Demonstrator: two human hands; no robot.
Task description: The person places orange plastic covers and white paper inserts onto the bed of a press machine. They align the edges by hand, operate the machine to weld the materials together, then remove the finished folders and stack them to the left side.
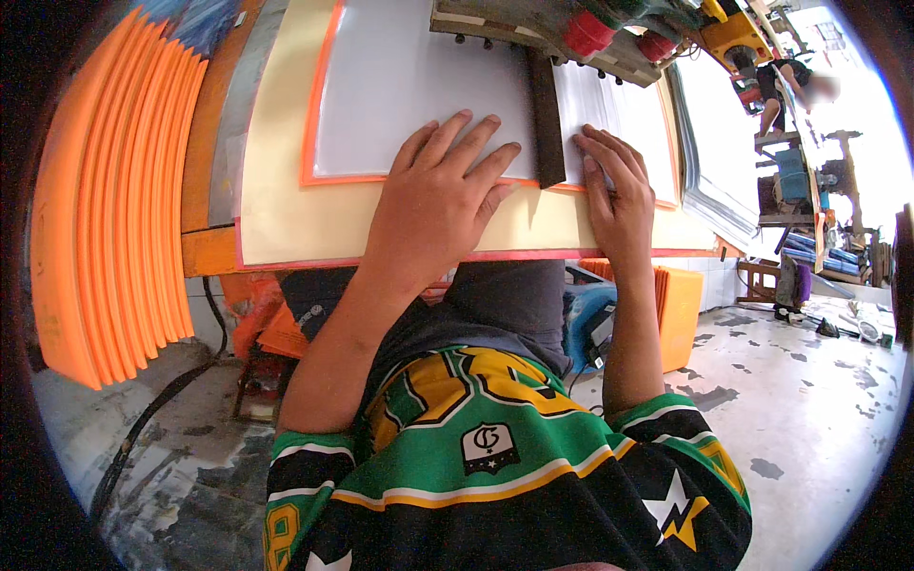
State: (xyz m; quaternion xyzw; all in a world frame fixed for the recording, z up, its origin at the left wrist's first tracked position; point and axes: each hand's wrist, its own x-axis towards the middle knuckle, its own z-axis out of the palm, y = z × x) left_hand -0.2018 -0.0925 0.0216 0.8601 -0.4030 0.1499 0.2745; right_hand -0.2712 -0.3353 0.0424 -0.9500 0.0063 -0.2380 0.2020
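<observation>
Your left hand (440, 195) lies flat, fingers spread, pinning the white sheet (419, 86) w/ orange border. Right hand (617, 195) is flat too, fingertips beside the dark bar (546, 119), prob. for alignment.

sheet (419, 95): pale white-grey, edged by a bright orange border
tabletop (286, 224): cream yellow, with a thin red-pink line along its near edge
bar (546, 119): dark brown-black
knobs (588, 33): red, on a grey-green machine part
stacked sheets (114, 209): vivid orange, ribbed in repeating curved bands
side stack (724, 152): white-grey, finely layered
jersey (495, 476): green, black and yellow, with white stripes, a white crest and a white star crossed by a yellow bolt
floor (800, 419): pale grey concrete, blotched with dark patches
</observation>
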